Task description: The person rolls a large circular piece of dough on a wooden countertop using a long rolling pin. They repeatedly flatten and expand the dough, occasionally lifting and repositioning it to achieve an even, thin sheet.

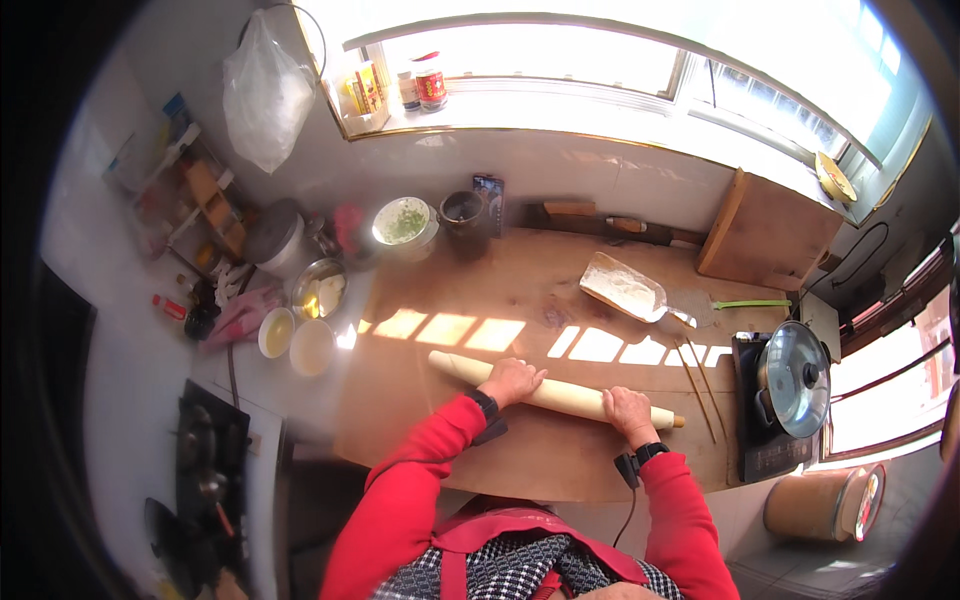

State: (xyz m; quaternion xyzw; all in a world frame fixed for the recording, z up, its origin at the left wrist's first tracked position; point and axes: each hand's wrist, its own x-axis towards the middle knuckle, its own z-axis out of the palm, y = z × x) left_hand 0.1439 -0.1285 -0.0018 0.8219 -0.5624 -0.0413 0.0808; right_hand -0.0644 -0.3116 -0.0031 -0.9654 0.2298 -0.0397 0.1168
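Note:
A pale sheet of dough (pixel 562 399) is wound around a wooden rolling pin (pixel 679 421), whose bare tip sticks out at the right end. The roll lies at a slant on a large wooden board (pixel 480 469). My left hand (pixel 514 381) grips the roll left of its middle, with the fingers curled over the top. Closer to the right end, my right hand (pixel 628 412) holds it in the same way. The fingers hide parts of the dough beneath them.
A flour-filled scoop (pixel 622 286), a green-handled brush (pixel 750 304) and chopsticks (pixel 697 390) lie on the board. On the right, a lidded pan (pixel 799 379) stands on an induction cooker (pixel 750 442). Bowls (pixel 311 347) and a white bowl of chopped greens (pixel 405 223) stand left.

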